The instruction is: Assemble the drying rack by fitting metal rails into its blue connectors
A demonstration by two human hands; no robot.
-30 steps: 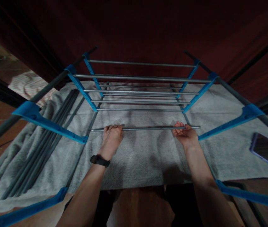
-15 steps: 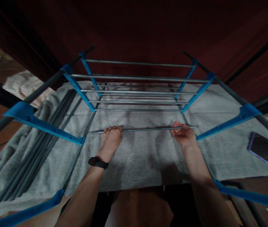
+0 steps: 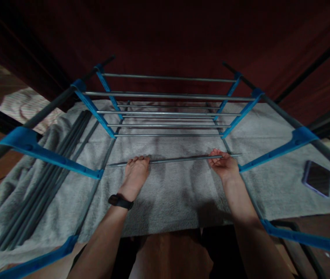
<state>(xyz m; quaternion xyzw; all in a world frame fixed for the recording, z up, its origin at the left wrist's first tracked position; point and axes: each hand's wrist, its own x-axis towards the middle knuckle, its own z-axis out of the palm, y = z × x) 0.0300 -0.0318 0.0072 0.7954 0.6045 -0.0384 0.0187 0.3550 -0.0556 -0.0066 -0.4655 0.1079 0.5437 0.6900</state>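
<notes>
Head view: hands (image 3: pixel 137 170) (image 3: pixel 225 166) around a metal rod (image 3: pixel 179 159) — blue brackets (image 3: pixel 63 161) (image 3: pixel 269 155) beside both ends, tubes (image 3: pixel 33 205) left, phone (image 3: pixel 317 178) right.

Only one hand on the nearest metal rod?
No, the left hand grips the rod toward one end, and the right hand holds it toward the other.

The near side is open, with the rod (image 3: pixel 179 159) and crossbars (image 3: pixel 167 95) blocking beyond.
</notes>
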